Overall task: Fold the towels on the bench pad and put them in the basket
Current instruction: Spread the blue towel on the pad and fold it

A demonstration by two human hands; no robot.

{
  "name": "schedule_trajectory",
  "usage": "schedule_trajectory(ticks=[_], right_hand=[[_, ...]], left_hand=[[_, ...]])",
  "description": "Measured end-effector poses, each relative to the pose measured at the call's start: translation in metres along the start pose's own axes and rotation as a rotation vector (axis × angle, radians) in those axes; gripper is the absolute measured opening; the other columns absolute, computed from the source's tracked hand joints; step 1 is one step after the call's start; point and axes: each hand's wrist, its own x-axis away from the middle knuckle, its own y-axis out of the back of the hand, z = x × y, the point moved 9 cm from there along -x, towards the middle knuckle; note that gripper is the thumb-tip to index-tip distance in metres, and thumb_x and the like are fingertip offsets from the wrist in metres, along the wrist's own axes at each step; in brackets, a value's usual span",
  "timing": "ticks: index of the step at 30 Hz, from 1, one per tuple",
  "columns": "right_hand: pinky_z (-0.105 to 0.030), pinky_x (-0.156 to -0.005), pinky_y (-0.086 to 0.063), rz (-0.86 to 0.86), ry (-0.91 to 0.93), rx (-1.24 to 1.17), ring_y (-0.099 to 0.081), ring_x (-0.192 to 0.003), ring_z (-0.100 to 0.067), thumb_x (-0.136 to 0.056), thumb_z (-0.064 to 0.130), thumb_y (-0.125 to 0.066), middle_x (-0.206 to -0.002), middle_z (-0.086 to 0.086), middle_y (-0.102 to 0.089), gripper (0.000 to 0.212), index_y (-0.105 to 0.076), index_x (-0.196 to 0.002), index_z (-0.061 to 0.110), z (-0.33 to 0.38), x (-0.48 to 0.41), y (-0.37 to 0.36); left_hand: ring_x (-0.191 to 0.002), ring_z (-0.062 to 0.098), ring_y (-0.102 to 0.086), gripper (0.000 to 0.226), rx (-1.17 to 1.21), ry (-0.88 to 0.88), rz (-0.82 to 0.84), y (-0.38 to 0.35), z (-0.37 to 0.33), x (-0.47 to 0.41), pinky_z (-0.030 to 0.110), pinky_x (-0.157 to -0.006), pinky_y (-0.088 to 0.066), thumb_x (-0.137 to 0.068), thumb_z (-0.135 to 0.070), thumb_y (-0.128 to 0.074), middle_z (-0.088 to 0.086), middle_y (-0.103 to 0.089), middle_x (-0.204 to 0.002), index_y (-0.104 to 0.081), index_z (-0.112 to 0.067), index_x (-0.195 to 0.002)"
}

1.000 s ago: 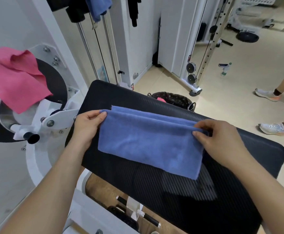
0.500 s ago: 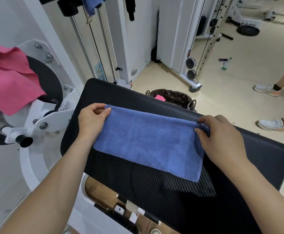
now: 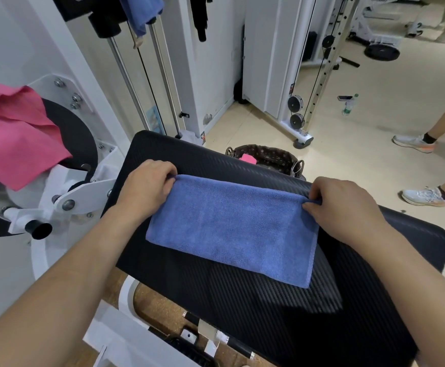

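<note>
Pinching the far corners of the blue towel [image 3: 232, 229], the left hand [image 3: 147, 186] and right hand [image 3: 345, 207] now hold its layers flush, no longer offset, flat on the surface [image 3: 269, 313]. Another fold looks due before it goes into the basket [image 3: 269, 154] beyond the surface.

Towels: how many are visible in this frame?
4. A blue towel lies on the bench pad, gripped by left hand and right hand; a pink towel drapes the left machine; a pink piece shows in the basket; a blue cloth hangs top centre. The basket may hide more.
</note>
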Motion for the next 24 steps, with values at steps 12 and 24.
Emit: schedule_trajectory(ticks=[12, 24], right_hand=[[-0.021, -0.048, -0.055, 0.256, 0.114, -0.621, -0.063, -0.047, -0.010, -0.083, -0.003, -0.069, -0.075, -0.014, -0.063, 0.007, -0.069, -0.088, 0.001, 0.058, -0.055, 0.066], [-0.031, -0.079, -0.054, 0.021, 0.565, -0.198, -0.064, -0.082, -0.021, -0.072, 0.000, -0.072, -0.088, -0.003, -0.068, 0.016, -0.076, -0.078, 0.014, 0.091, -0.068, 0.045]], left_hand=[[-0.068, 0.014, -0.062, 0.010, 0.324, 0.371, -0.113, 0.074, 0.059, 0.056, 0.025, -0.064, -0.045, -0.080, -0.019, -0.066, -0.007, -0.067, -0.078, -0.064, -0.029, -0.077], [-0.074, 0.005, -0.043, 0.037, 0.225, 0.240, -0.032, 0.006, -0.049, 0.217, 0.015, -0.062, -0.036, -0.054, -0.004, -0.084, -0.016, -0.055, -0.069, -0.061, -0.028, -0.071]])
